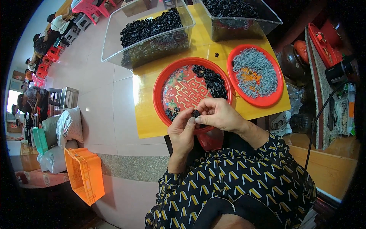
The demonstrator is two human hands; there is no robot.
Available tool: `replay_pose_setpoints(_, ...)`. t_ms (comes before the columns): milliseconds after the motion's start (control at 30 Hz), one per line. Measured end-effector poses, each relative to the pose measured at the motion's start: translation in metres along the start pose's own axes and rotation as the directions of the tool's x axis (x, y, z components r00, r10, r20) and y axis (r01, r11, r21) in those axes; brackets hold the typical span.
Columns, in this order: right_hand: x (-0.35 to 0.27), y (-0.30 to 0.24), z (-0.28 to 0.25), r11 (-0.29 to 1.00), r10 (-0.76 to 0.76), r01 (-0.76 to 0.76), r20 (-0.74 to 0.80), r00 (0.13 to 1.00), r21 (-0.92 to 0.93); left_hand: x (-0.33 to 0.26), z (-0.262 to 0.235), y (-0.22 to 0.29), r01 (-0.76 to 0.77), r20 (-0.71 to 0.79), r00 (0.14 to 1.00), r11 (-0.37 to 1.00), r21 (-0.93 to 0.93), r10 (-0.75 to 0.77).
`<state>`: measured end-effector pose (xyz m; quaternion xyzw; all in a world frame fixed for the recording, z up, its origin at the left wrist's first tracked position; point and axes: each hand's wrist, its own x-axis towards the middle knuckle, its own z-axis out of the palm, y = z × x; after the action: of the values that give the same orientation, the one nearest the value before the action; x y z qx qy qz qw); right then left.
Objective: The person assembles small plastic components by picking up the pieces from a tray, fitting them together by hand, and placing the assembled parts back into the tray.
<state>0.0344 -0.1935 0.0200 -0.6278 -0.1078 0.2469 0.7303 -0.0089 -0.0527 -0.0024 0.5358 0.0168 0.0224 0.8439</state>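
Left hand [181,133] and right hand [223,115] met over the near rim of the red tray [158,108], a bit left of its middle; thumb and forefinger of each pinched one small black part [195,113] between them, tips nearly touching; the right hand's other fingers were curled, the left's partly hidden, so could not tell how they lay.

Tray stood toward the near side of the yellow table [146,128]; black pieces [216,84] were heaped along its far right inside, a few more at near left, patterned base showing between; red plate [277,97] of grey pins [267,63] sat just right, the gap tight, could not tell if rims touched; one loose bit [216,55] lay beyond both.

Left tub [109,51] and right tub [270,26], clear and filled with black pieces, walled off the far side; left tub overhung the table's left edge; bare table showed left of the tray, down to the near left corner; floor [118,122] stretched wide from there to the orange crate [93,171]; shelf [315,95] bounded the right, near the plate.
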Motion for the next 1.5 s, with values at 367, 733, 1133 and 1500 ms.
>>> replay_pose_setpoints(367,-0.003,0.000,-0.003,0.985,0.078,-0.089,0.075,0.994,0.148,0.003,-0.008,0.001,0.140,0.084,0.987,0.990,-0.031,-0.137)
replay_pose_setpoints(733,-0.005,0.008,-0.004,0.934,0.104,-0.112,0.042,0.994,0.340,0.001,0.006,0.002,0.089,-0.010,0.996,0.985,-0.145,-0.091)
replay_pose_setpoints(1133,-0.009,0.005,-0.002,0.979,0.066,-0.063,-0.012,0.998,0.195,-0.001,0.013,-0.001,0.026,-0.101,0.994,0.996,-0.086,-0.035)
replay_pose_setpoints(1500,-0.010,0.009,-0.008,0.989,0.081,-0.077,-0.024,0.996,0.129,-0.002,0.012,-0.003,0.002,-0.059,0.998,1.000,0.014,-0.002)
